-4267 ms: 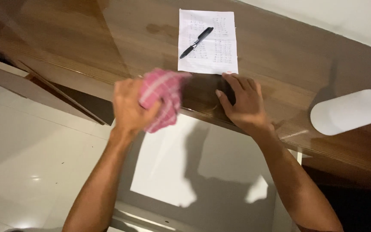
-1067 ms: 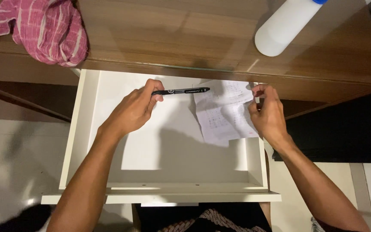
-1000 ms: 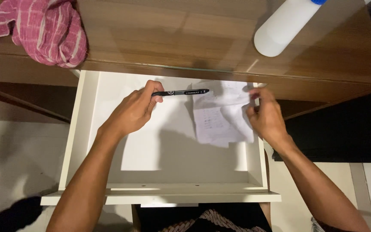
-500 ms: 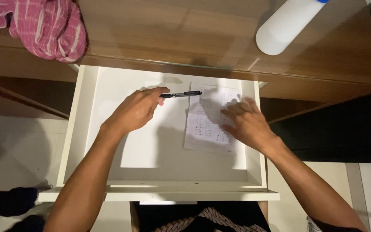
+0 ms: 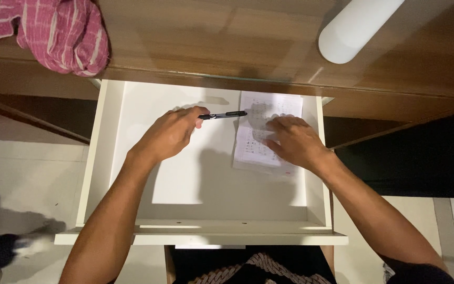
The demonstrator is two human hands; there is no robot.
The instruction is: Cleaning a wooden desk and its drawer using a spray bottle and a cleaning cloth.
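Black pen (image 5: 223, 114), light and slick, sits pinched in your left hand (image 5: 170, 134) fingers; your right hand (image 5: 292, 142) lies open, flattening flimsy paper (image 5: 261, 134).

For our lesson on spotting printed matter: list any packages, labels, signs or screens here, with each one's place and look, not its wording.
Printed sheet: white rectangular paper with small dark print, lying flat at the drawer's right side under the right hand.
No packages, signs or screens show.
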